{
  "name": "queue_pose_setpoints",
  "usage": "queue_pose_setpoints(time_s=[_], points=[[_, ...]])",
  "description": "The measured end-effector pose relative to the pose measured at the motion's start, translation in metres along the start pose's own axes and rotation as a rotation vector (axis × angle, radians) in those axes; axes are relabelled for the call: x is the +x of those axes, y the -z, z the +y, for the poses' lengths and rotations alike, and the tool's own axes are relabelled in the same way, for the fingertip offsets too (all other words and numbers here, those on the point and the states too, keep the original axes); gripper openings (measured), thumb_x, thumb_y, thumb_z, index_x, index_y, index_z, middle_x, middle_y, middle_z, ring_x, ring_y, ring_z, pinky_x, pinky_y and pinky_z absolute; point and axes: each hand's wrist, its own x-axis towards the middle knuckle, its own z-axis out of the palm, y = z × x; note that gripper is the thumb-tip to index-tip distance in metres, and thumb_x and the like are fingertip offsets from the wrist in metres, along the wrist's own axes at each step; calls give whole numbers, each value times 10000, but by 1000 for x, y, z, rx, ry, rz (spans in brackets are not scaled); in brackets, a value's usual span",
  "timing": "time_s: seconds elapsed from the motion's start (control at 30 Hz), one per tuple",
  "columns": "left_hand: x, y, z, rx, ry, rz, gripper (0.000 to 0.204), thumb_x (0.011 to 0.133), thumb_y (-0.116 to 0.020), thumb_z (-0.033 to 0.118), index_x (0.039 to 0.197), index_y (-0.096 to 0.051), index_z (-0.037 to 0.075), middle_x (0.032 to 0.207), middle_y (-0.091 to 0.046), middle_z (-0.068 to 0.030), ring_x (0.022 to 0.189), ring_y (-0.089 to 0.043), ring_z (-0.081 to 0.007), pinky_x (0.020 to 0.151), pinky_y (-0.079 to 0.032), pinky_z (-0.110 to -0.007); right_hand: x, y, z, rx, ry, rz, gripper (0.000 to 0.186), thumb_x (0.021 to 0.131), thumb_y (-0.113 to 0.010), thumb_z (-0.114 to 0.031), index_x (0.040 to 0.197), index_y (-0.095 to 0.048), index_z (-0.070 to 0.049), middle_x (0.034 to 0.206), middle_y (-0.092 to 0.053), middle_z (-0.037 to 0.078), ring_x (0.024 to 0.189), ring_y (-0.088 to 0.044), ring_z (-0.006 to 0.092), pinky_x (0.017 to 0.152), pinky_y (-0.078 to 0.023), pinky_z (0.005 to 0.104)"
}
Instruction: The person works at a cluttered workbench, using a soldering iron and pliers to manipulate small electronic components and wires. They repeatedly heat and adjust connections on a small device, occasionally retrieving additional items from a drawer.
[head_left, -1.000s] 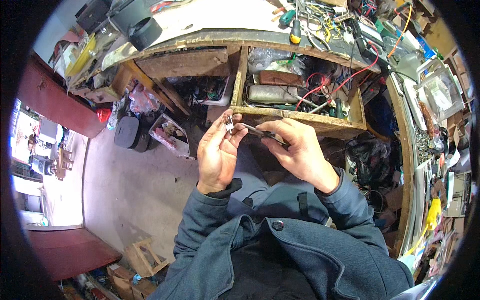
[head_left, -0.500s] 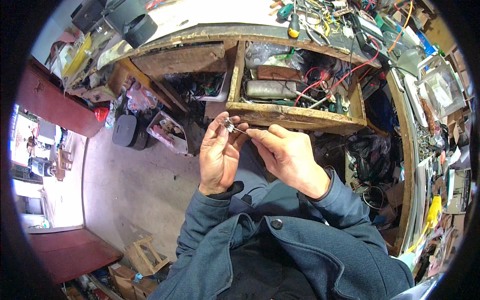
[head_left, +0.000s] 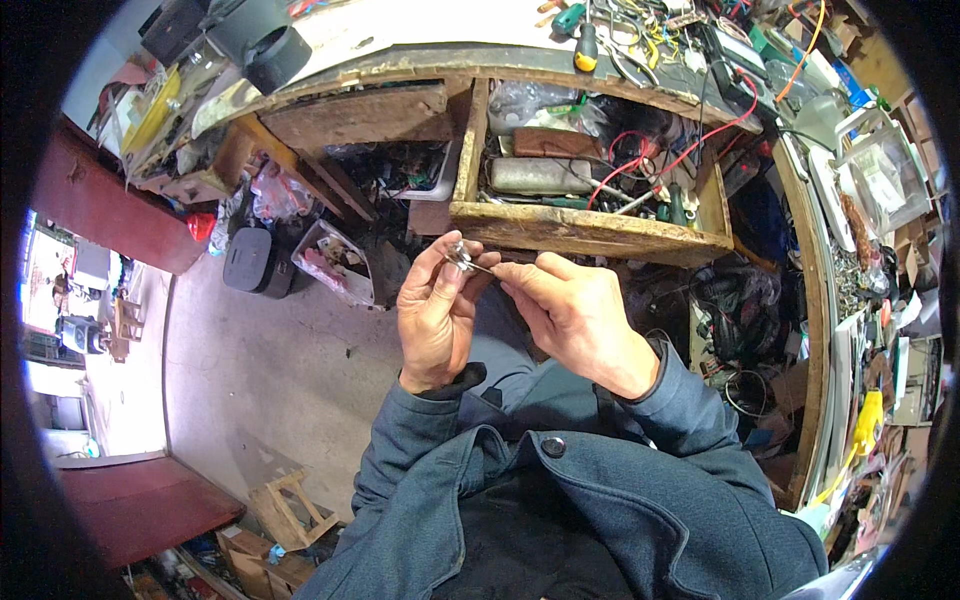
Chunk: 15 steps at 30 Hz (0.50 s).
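Observation:
Between the thumb and fingers of my left hand (head_left: 438, 322) is a small shiny metal part (head_left: 459, 257), too small to name. My right hand (head_left: 575, 315) pinches a thin metal rod (head_left: 482, 268). The rod's far end reaches the metal part; whether it sits in it or only touches it, I cannot tell. Both hands are raised together just in front of an open wooden drawer (head_left: 590, 232). Inside the drawer lie a grey oblong case (head_left: 543, 176), a brown block (head_left: 556, 143) and red wires (head_left: 672, 163).
Above the drawer, the bench top holds a yellow-and-black screwdriver (head_left: 587, 50), pliers (head_left: 634, 68) and loose wires. A white box of scraps (head_left: 338, 262) and a dark bin (head_left: 258, 262) stand on the floor at left. Cluttered shelving with a clear plastic box (head_left: 885, 185) runs along the right.
The metal part has turned slightly in my left fingers, and the rod shows a little lower and flatter. My right hand has barely shifted.

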Motion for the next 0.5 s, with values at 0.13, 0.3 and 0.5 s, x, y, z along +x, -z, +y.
queue_pose_setpoints(time_s=[0.13, 0.3, 0.5], points=[[0, 1, 2, 209, -67, -27, 333, 1032, -571, 49, 1355, -561, -34, 1178, -683, -166, 1064, -687, -277, 982, -551, -414, 1, 11, -8, -15, -10, -28, 246, 844, -749, -40, 1081, -733, -104, 744, -614, 82, 611, -654, 284, 514, -517, 371], [-9, 6, 8, 302, -36, -64, 320, 1017, -606, 59, 1310, -586, -66, 1129, -691, -181, 999, -690, -255, 937, -564, -390, -4, 20, -13, -64, 47, -40, 219, 818, -758, -44, 1029, -722, -90, 704, -587, 72, 582, -635, 258, 491, -500, 360], [-20, 14, 3, 76, 101, -95, 340, 980, -664, 68, 1294, -612, -52, 1135, -694, -188, 952, -692, -252, 880, -586, -392, -15, 22, -12, -60, 70, -51, 170, 791, -762, -38, 944, -693, -69, 689, -581, 67, 569, -626, 247, 479, -491, 358]])
